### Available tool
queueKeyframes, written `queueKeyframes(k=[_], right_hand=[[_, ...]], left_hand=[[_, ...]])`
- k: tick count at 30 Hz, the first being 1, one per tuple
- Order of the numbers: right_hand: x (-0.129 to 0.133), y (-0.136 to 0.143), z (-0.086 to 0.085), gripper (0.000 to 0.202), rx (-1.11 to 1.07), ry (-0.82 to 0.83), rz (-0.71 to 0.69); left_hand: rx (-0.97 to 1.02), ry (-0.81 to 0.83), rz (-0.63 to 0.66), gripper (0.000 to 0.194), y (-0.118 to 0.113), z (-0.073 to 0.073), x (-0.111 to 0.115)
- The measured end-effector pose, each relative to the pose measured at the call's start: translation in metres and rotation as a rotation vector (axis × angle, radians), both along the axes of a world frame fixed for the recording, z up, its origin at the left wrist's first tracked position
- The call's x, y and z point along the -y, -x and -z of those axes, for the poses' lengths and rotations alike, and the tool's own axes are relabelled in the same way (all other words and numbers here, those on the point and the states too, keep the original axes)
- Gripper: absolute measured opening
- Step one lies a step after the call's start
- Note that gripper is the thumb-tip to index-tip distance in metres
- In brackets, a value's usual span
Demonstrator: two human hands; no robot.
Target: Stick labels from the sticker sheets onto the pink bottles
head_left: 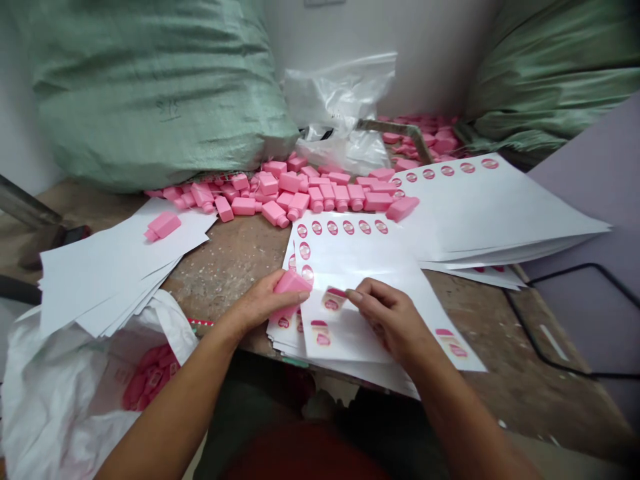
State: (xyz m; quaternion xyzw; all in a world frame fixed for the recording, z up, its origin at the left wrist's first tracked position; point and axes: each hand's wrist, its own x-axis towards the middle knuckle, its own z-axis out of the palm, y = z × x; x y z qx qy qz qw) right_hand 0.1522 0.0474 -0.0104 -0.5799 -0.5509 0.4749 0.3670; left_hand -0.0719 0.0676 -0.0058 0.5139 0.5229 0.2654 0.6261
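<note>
My left hand is wrapped round a pink plastic bottle over the left edge of a sticker sheet. Between thumb and finger, my right hand pinches the edge of a sticker printed in pink and cream. That sticker stands a short way right of the bottle, apart from it. Oval stickers line the sheet's top and left side, and other stickers sit along its lower part. More sheets lie beneath this one.
Many pink bottles are heaped behind the sheet. White sheets lie left with one bottle on them, and sticker sheets lie right. A white sack holding pink bottles hangs at lower left. Green sacks stand behind.
</note>
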Motion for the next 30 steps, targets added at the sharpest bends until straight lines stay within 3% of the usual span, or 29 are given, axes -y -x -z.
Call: queueKeyframes(k=[5, 9, 11, 17, 30], right_hand=[[0.017, -0.001, -0.012, 0.041, -0.109, 0.04, -0.013], [0.026, 0.009, -0.017, 0.043, -0.09, 0.018, -0.059], [0.029, 0.013, -0.018, 0.043, -0.088, 0.006, -0.083], [0.031, 0.017, -0.019, 0.041, -0.061, 0.024, -0.099], [0.028, 0.019, -0.021, 0.041, -0.056, 0.057, -0.1]], left_hand=[[0.278, 0.048, -0.27, 0.045, -0.007, -0.01, 0.025], [0.639, 0.224, -0.314, 0.046, -0.024, -0.011, 0.052], [0.722, 0.249, -0.328, 0.046, -0.033, -0.01, 0.059], [0.707, 0.283, -0.294, 0.061, -0.042, -0.013, 0.06], [0.69, 0.267, -0.273, 0.06, -0.044, -0.011, 0.06]])
